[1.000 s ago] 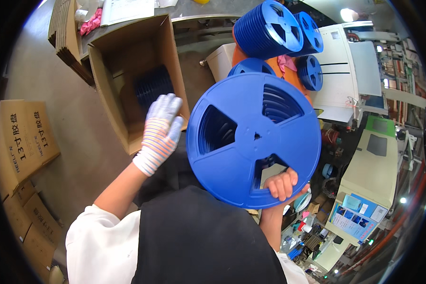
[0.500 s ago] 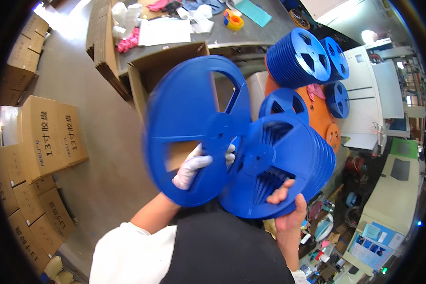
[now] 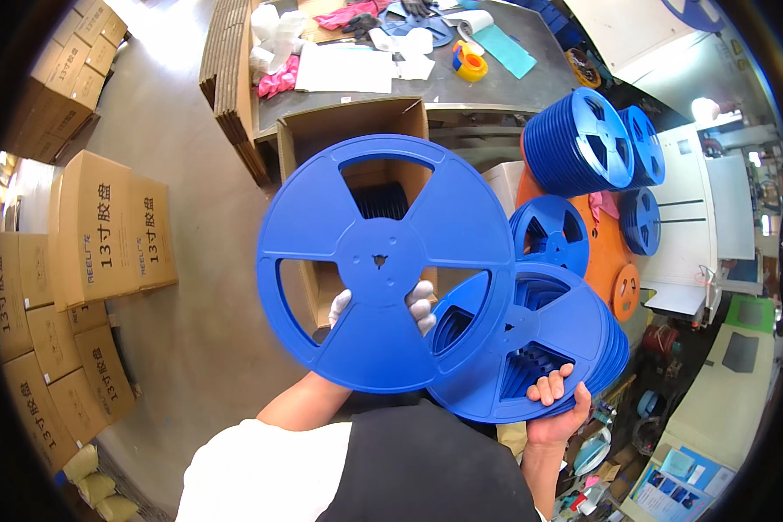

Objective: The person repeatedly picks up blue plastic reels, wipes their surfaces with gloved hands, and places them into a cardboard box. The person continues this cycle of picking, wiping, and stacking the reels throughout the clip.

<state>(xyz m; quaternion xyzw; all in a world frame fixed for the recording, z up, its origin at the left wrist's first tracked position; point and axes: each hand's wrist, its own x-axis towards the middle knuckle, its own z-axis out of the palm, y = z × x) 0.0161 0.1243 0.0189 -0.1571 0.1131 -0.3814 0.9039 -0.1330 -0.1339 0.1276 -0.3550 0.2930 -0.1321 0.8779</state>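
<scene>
My left hand (image 3: 383, 304), in a white glove, holds up one large blue plastic reel (image 3: 383, 261) from behind; only fingertips show through its openings. My bare right hand (image 3: 558, 404) grips the lower edge of a stack of several blue reels (image 3: 539, 348), held tilted just right of the single reel and partly behind it. An open cardboard box (image 3: 322, 130) with more blue reels inside sits on the floor beyond, mostly hidden by the held reel.
More blue reels (image 3: 578, 143) are stacked at the right, on and beside an orange stand (image 3: 613, 252). A grey table (image 3: 461, 78) with papers, tape and gloves lies ahead. Flattened cartons (image 3: 230, 78) lean by it. Stacked cardboard boxes (image 3: 87, 235) line the left.
My left hand went from open and empty near the box to holding a single blue reel, now raised and turned flat toward the camera. The stack in my right hand dropped lower right.
</scene>
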